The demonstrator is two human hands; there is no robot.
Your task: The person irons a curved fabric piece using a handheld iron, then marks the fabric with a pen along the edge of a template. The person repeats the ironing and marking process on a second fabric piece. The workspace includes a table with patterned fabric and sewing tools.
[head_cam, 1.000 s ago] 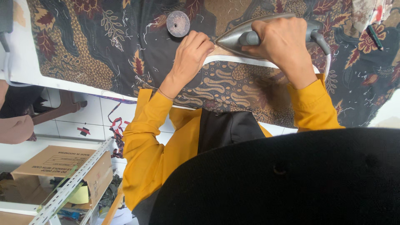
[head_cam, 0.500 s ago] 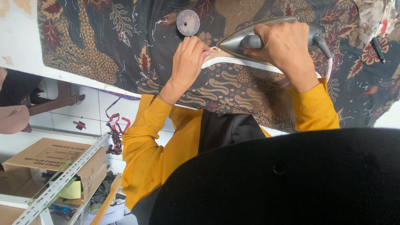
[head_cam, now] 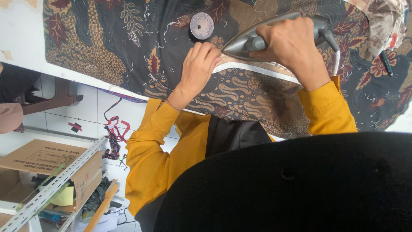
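Head view: the right hand (head_cam: pixel 294 45) has its grip wrapped fully round the handle of a grey clothes iron (head_cam: pixel 253 41), whose pointed nose aims toward 9 o'clock over the patterned batik cloth (head_cam: pixel 240 92) on the bench (head_cam: pixel 25 47). The left hand (head_cam: pixel 199 66) lies at 8 o'clock of the nose, fingers curled and pressing flat on the cloth beside a pale folded edge (head_cam: pixel 262 73), holding nothing. Compared with half a second back, both hands sit in much the same relation; the iron's nose appears slightly nearer the left fingertips. A round metal disc (head_cam: pixel 201 25) rests at 12 o'clock of the left hand, apart from it.
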